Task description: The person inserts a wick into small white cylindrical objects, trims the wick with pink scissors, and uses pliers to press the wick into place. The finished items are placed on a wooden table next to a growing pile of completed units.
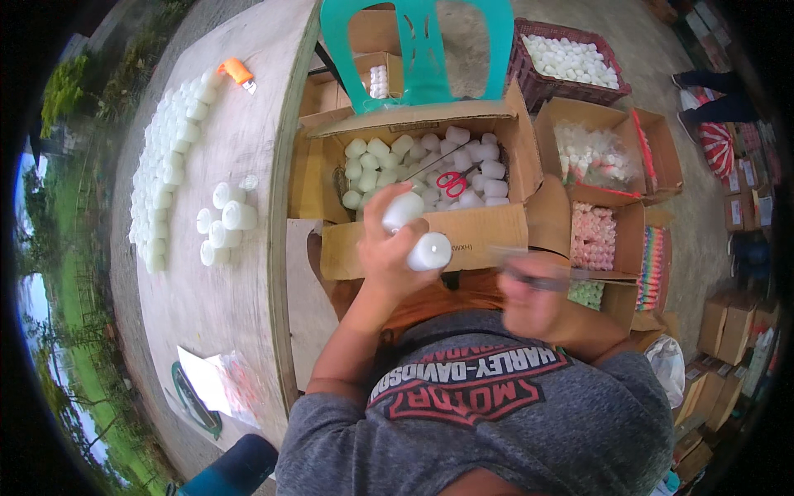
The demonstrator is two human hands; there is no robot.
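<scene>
My left hand [387, 256] is closed round two short white candles, an upper candle [404, 212] and a lower candle [430, 251] whose round end faces up. To the right, my right hand [533, 289] is smeared by motion but wrapped round a thin, dark and greyish tool [538, 282]; its exact kind is too blurred to tell. Both hands are over the near flap of an open cardboard box [488, 236]. Inside it lie many white candles [389, 157], with red-handled scissors [452, 183] and a thin rod [434, 163] on top.
On the table [248, 165] at left stand rows of white candles [169, 157], a smaller group [222, 236] and an orange tool [237, 71]. A teal chair [413, 50] stands beyond the box. Right are a filled crate [529, 83] and a carton of pink pieces [593, 236].
</scene>
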